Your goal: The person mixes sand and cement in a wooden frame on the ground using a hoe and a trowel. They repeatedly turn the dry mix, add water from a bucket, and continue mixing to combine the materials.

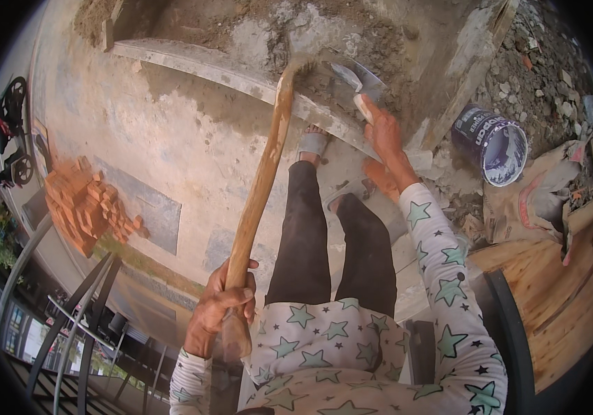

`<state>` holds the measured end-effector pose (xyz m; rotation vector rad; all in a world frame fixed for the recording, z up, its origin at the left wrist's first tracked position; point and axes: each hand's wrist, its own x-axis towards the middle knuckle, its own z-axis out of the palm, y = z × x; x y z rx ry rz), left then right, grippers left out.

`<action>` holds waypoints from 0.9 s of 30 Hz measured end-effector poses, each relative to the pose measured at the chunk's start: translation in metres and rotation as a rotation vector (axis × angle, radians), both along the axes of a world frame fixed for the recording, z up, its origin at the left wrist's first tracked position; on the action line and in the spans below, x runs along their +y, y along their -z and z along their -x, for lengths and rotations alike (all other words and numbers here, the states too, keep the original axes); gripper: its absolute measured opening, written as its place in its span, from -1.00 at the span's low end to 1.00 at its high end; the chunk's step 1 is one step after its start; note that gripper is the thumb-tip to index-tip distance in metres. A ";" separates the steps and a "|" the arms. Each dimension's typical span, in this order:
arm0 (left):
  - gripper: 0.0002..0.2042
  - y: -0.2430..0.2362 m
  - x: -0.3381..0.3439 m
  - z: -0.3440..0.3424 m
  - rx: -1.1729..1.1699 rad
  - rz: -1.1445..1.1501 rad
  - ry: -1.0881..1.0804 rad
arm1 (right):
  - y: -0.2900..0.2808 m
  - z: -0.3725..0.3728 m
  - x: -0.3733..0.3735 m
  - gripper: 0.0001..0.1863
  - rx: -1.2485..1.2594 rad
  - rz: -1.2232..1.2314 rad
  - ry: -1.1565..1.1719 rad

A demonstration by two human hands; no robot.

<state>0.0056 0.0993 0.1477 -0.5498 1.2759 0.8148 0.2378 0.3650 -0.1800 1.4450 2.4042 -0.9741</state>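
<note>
My left hand [221,304] is wrapped round the lower end of a long, slightly curved wooden tool handle [263,176]. The handle slants up and away from me to the wet grey-brown mortar [324,41] beyond a low wooden board [206,69]. Its far end is caked in mortar, so the tool's head cannot be made out. In my right hand [385,135] is a trowel [362,75], gripped by its pale handle. The trowel's metal blade lies at the mortar, just right of the wooden handle's far end.
A dark paint bucket [493,142] lies tipped at the right, beside rubble [542,69] and a torn paper sack [528,197]. Plywood [552,290] is nearer me. Orange bricks [89,204] are heaped at the left, with metal railings [85,325] below and a motorcycle [11,131] beyond.
</note>
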 end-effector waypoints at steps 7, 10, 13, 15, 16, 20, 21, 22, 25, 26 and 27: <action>-0.47 0.001 0.000 -0.001 -0.008 0.008 0.001 | 0.000 0.016 0.005 -0.24 -0.023 0.052 -0.037; -0.46 0.003 -0.002 0.001 -0.006 -0.006 -0.007 | -0.002 0.007 0.002 -0.25 0.030 0.079 -0.128; -0.46 0.001 -0.004 0.002 -0.015 0.002 -0.003 | -0.006 0.010 -0.001 -0.24 0.119 0.026 0.029; -0.45 0.000 -0.002 0.002 -0.013 0.003 -0.008 | -0.006 0.020 0.004 -0.24 0.121 0.022 0.084; -0.45 0.000 -0.001 0.001 -0.012 0.004 -0.009 | -0.008 0.026 0.006 -0.24 0.123 0.020 0.112; -0.44 0.002 0.000 0.001 0.002 0.007 0.002 | -0.012 0.037 0.010 -0.25 -0.081 0.095 -0.055; -0.44 0.004 -0.001 0.001 0.001 0.003 0.003 | -0.006 0.028 0.013 -0.25 -0.091 0.085 -0.133; -0.44 0.004 -0.002 0.002 -0.001 0.001 0.007 | -0.001 0.021 0.014 -0.25 -0.103 0.079 -0.209; -0.44 0.001 -0.008 0.005 -0.057 -0.018 0.035 | -0.001 0.007 -0.004 -0.26 0.068 0.038 -0.007; -0.45 0.002 -0.007 0.005 -0.052 -0.023 0.026 | 0.002 0.008 -0.001 -0.27 0.077 0.033 0.039; -0.45 0.000 -0.009 0.004 -0.048 -0.015 0.016 | -0.008 0.020 0.000 -0.28 0.086 0.042 0.084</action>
